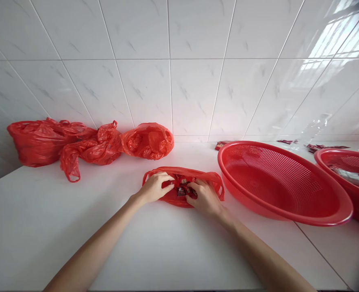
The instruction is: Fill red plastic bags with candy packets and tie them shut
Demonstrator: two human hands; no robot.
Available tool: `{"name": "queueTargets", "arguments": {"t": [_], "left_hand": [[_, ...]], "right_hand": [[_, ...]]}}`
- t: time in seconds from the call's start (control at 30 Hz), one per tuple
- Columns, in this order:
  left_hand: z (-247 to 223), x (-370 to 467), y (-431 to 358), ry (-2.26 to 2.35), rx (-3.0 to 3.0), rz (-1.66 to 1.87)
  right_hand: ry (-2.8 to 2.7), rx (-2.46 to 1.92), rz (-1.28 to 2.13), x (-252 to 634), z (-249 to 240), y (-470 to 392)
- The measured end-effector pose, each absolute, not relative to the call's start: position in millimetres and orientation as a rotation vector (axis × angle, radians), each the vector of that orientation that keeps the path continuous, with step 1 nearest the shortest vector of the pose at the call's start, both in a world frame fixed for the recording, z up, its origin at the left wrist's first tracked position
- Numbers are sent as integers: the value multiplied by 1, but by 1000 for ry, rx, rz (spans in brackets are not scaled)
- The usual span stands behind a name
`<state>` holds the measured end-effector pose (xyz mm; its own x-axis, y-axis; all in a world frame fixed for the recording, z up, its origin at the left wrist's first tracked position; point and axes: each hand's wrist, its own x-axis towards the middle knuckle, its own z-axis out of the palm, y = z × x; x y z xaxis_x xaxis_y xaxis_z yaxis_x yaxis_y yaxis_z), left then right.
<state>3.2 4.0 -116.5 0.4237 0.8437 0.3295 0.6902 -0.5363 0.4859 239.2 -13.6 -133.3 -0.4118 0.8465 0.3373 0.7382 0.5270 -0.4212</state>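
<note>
A red plastic bag (179,203) lies with its mouth open on the white counter in front of me. Inside it are several small dark red and brown packets (182,190). My left hand (155,187) reaches over the bag's left side, thumb and fingers curled round a small red packet at the opening. From the right, my right hand (206,197) dips into the mouth, its fingers bent about another of the small packets. Parts of the packets are hidden under my fingers and the bag's folds.
Right of the bag stands a large red plastic basket (284,217); a second red basket (328,156) holding packets is beyond it. Red plastic bags (39,142) line the tiled wall at left. A clear bottle (312,129) and loose packets (327,148) lie behind the baskets.
</note>
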Motion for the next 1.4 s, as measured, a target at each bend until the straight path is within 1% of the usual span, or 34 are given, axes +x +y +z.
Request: {"name": "queueTargets", "arguments": {"t": [0.13,0.2,0.37,0.5,0.57,0.77,1.03,1.2,1.4], "left_hand": [[-120,4,6,1364,2372,854],[-121,4,7,1385,2344,877],[-124,9,6,1380,2289,962],[-117,20,-4,1260,2229,1094],[-109,29,-12,1180,2111,1114],[-96,48,-29,1065,1746,1080],[-98,49,-29,1083,1784,1131],[-98,53,-33,1009,1696,1128],[-103,57,-34,1056,1703,1183]], "right_hand": [[-2258,-1322,274,238,-135,-14],[-2238,-1299,344,239,-135,-13],[-1908,-1067,801,244,-124,-11],[-1666,-920,1164,245,-108,-14],[-1610,-866,1270,245,-103,-16],[-1572,-808,1269,241,-101,-22],[-1518,-761,1393,240,-101,-24],[-1352,-706,1502,241,-102,-22],[-1197,-671,1582,241,-105,-21]]}}
